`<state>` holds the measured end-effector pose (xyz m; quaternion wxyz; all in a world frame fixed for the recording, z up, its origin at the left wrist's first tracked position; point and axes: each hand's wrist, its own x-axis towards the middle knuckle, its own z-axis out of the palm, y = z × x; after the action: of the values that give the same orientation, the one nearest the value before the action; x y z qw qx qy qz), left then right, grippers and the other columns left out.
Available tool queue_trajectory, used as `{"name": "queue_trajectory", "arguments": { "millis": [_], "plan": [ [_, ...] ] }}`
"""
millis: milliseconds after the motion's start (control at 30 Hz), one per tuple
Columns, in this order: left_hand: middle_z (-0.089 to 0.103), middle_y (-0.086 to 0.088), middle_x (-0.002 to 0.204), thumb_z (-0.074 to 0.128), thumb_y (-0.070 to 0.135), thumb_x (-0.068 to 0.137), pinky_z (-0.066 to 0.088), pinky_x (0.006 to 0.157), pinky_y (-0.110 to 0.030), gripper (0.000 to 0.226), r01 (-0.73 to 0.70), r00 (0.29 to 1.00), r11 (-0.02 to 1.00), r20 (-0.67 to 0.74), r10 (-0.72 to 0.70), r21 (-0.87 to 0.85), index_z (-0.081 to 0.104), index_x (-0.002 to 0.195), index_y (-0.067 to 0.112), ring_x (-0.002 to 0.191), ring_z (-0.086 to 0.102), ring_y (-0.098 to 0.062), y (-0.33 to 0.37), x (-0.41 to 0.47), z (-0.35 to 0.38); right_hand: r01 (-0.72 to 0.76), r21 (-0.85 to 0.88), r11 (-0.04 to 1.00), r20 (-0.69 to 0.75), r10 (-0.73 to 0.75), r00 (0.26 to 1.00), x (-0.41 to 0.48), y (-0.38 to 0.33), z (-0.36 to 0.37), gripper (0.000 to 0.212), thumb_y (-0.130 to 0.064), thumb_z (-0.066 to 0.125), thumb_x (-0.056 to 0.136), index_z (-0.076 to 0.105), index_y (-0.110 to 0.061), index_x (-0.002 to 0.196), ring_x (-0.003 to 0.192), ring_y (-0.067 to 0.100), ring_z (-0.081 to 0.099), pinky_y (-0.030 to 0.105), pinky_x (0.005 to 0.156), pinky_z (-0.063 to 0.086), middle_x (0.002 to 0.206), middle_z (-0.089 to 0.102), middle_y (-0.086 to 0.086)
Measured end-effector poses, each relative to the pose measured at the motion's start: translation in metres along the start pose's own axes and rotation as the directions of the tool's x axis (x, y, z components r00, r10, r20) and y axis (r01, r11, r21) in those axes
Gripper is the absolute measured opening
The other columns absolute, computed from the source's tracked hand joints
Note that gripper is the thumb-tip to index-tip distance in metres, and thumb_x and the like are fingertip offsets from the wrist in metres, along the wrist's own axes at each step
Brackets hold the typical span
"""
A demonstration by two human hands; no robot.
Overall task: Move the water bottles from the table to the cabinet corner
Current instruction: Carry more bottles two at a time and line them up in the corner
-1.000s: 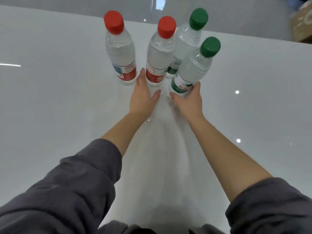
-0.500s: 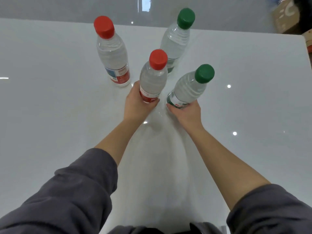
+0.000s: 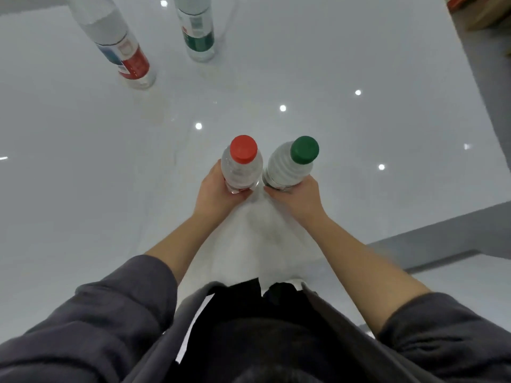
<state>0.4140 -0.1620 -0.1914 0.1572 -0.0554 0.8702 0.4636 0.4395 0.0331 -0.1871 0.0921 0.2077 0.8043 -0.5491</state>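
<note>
Glossy white surface [image 3: 83, 189] bears two far bottles [image 3: 197, 31], while your left hand [image 3: 218, 194] grips the red-capped bottle [image 3: 242, 167] and your right hand [image 3: 298, 200] the green-capped bottle [image 3: 290, 170] low on their bodies, upright, side by side; seemingly full, so likely heavy and slick.

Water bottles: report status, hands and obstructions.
Left hand grips red-capped bottle, right hand grips green-capped bottle, both upright. Red-label bottle and green-label bottle stand on table, far side. Cabinet not in view.

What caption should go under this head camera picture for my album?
Left hand grips the red-cap bottle, right hand the green-cap bottle; two more bottles stand on the table.
</note>
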Motion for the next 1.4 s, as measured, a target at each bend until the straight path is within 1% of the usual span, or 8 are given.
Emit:
{"name": "queue_trajectory", "arguments": {
  "millis": [200,400,500,667,767,933,1200,1400],
  "plan": [
    [0.057,0.028,0.083,0.082,0.036,0.068,0.037,0.060,-0.003,0.046,-0.148,0.966,0.986,0.224,0.128,0.073,0.060,0.106,0.024,0.076,0.056,0.014,0.028,-0.067,0.084,-0.087,0.008,0.996,-0.117,0.088,0.989,-0.092,0.074,-0.075,0.060,-0.051,0.083,0.061,0.064,-0.027,0.113,0.089,-0.012,0.063,0.004,0.068,0.047,0.092,0.068,-0.027],
    [0.061,0.024,0.083,0.082,0.036,0.066,0.040,0.061,-0.002,0.043,-0.286,0.880,0.956,0.412,0.237,0.060,0.059,0.101,0.027,0.078,0.059,0.010,0.069,-0.136,0.185,-0.121,0.178,0.976,-0.292,0.170,0.941,-0.197,0.149,-0.157,0.028,-0.026,0.087,0.069,0.070,-0.034,0.091,0.084,-0.005,0.068,0.014,0.070,0.053,0.084,0.072,-0.022],
    [0.064,0.025,0.086,0.083,0.037,0.064,0.041,0.065,-0.002,0.043,-0.318,0.807,0.948,0.523,0.274,-0.005,0.061,0.099,0.027,0.083,0.059,0.015,0.083,-0.182,0.237,-0.189,0.227,0.955,-0.408,0.269,0.873,-0.254,0.188,-0.193,0.036,-0.023,0.088,0.070,0.069,-0.021,0.101,0.090,-0.002,0.068,0.017,0.077,0.053,0.091,0.073,-0.015],
    [0.066,0.022,0.089,0.085,0.036,0.063,0.046,0.069,-0.005,0.046,-0.399,0.639,0.916,0.701,0.316,-0.050,0.056,0.099,0.028,0.086,0.061,0.013,0.109,-0.244,0.304,-0.224,0.311,0.924,-0.578,0.370,0.727,-0.326,0.222,-0.245,0.036,-0.019,0.087,0.072,0.066,-0.032,0.099,0.085,-0.019,0.061,0.001,0.070,0.044,0.093,0.066,-0.026],
    [0.064,0.030,0.084,0.085,0.033,0.062,0.043,0.067,-0.002,0.046,-0.467,0.529,0.878,0.763,0.371,-0.104,0.053,0.095,0.040,0.084,0.060,0.017,0.143,-0.260,0.332,-0.222,0.382,0.897,-0.665,0.434,0.608,-0.350,0.230,-0.268,0.043,-0.019,0.087,0.071,0.067,-0.018,0.109,0.083,-0.022,0.059,-0.001,0.067,0.042,0.095,0.066,-0.021],
    [0.066,0.023,0.085,0.083,0.035,0.062,0.046,0.064,-0.005,0.045,-0.541,0.376,0.805,0.786,0.491,-0.244,0.050,0.092,0.042,0.083,0.062,0.011,0.215,-0.272,0.367,-0.134,0.458,0.879,-0.768,0.468,0.437,-0.366,0.216,-0.311,0.049,-0.020,0.087,0.070,0.064,-0.018,0.113,0.089,-0.009,0.065,0.005,0.069,0.047,0.103,0.071,-0.010],
    [0.068,0.026,0.095,0.084,0.031,0.064,0.048,0.068,-0.006,0.049,-0.540,0.159,0.652,0.697,0.700,-0.532,0.056,0.103,0.040,0.089,0.065,0.008,0.362,-0.282,0.391,0.101,0.350,0.931,-0.922,0.323,0.213,-0.361,0.145,-0.410,0.054,-0.020,0.088,0.068,0.061,-0.025,0.115,0.089,-0.007,0.066,0.007,0.068,0.050,0.102,0.071,-0.015],
    [0.067,0.029,0.098,0.087,0.036,0.060,0.049,0.071,-0.006,0.059,-0.530,0.110,0.552,0.593,0.797,-0.643,0.055,0.109,0.044,0.093,0.063,0.010,0.463,-0.288,0.385,0.195,0.160,0.968,-0.986,0.147,0.082,-0.362,0.075,-0.482,0.048,-0.025,0.088,0.067,0.058,-0.040,0.102,0.086,-0.004,0.067,0.017,0.069,0.055,0.093,0.071,-0.023]
  ]
}}
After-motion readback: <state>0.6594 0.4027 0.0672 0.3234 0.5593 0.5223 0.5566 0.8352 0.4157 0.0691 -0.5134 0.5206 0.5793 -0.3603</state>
